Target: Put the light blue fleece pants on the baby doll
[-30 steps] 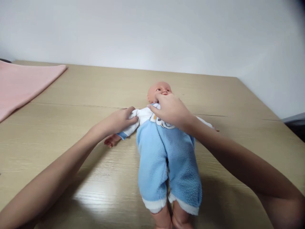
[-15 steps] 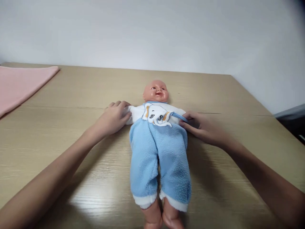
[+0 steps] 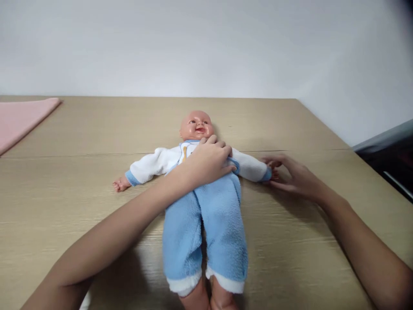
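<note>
A baby doll lies face up on the table, in a white top and fleecy light-blue overalls. My left hand reaches across its chest, fingers curled over the shoulder and thumb by a blue strap. It covers most of the elephant picture on the bib. My right hand has thumb and fingers around the doll's small hand at the blue cuff. Both doll arms are spread sideways. Its other hand rests untouched on the left.
A pink cloth lies at the far left of the wooden table. A pale wall stands behind. Beyond the right edge is a dark object that I cannot identify.
My left hand has left the doll's sleeve at left and moved right onto its chest. My right hand has gone from the strap outward to the doll's hand. The doll's arms now show stretched out.
</note>
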`<state>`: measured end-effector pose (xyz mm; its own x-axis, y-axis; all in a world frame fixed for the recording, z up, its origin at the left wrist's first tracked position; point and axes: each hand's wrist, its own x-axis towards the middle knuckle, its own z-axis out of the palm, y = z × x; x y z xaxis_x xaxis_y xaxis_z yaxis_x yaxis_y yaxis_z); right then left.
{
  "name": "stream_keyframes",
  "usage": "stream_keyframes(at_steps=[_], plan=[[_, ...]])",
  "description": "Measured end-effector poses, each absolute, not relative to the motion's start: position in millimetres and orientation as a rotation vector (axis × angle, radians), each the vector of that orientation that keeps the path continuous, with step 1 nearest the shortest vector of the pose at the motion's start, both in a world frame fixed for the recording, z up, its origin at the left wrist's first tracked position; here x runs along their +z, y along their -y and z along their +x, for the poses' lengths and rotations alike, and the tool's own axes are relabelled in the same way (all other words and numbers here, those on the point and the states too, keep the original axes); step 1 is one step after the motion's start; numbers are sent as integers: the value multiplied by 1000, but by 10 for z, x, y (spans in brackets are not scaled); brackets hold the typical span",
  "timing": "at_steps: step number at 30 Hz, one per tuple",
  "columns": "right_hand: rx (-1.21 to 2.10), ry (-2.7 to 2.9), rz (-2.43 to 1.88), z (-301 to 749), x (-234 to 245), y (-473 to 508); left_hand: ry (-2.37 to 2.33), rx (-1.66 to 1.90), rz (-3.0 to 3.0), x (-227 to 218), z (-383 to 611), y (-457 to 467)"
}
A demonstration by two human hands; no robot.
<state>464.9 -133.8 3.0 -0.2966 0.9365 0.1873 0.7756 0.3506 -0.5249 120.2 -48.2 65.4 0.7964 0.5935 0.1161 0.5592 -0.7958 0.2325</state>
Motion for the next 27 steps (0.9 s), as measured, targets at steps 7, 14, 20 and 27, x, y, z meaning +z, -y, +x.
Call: stream_keyframes(at_steps=[7, 14, 20, 27], plan=[[821, 1863, -1432, 4590, 151, 1352, -739, 241, 2872, 571, 1274, 426], [900, 1976, -1632, 4283, 155, 1438, -627, 462, 2861, 503, 1257, 434], [550, 1645, -1567, 4209, 413, 1450, -560, 584, 2830, 509, 1236, 436], [433, 1860, -1270, 3931, 618, 1034, -415, 656, 2863, 504, 1173, 453]])
